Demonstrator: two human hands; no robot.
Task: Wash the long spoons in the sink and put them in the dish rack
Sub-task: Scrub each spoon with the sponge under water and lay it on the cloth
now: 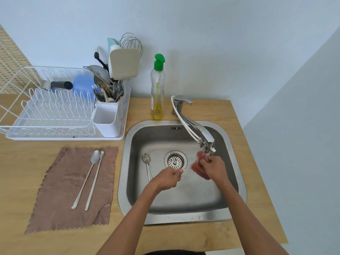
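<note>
Over the sink (139,208) at lower right, the left hand (168,178) pinched a long spoon (186,169) while the right hand (214,168) clamped a red scrubber (199,171) around it.

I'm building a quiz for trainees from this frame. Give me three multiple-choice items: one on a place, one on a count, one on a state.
1. Where do the spare long spoons in the sink lie?
A. left of the drain
B. right of the drain
C. on the rim

2. How many spoons lie on the brown cloth?
A. one
B. two
C. four

3. What does the right hand hold?
A. the soap bottle
B. a red scrubber
C. nothing

Answers: 1 A, they lie left of the drain. 2 B, a pair lies side by side. 3 B, it grips the red scrubber under the faucet.
</note>
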